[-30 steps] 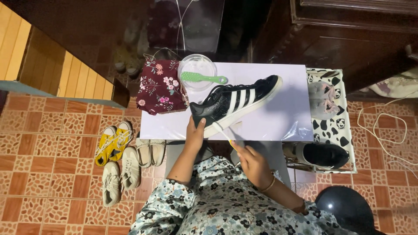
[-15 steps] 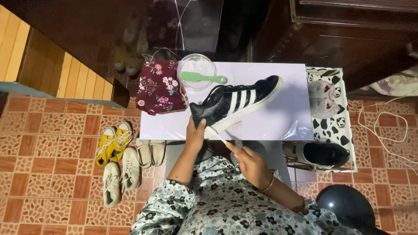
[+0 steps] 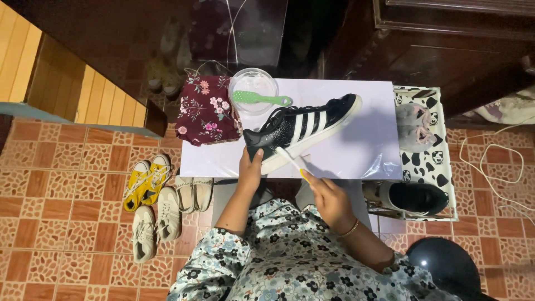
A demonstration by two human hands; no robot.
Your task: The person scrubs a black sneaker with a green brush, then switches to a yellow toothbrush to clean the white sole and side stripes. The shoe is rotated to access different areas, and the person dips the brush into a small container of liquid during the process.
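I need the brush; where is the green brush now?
In the head view, the green brush lies across the clear bowl, between the floral cloth and the black sneaker.

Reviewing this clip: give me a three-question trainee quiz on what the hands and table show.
1. True or false: the left hand grips the green brush.
2. What does the right hand hold? A) toothbrush B) cloth C) bowl
3. Where does the green brush lie?

Key:
1. False; it holds the toe of the black striped sneaker.
2. A, the toothbrush.
3. Across the clear bowl, beside the floral cloth.
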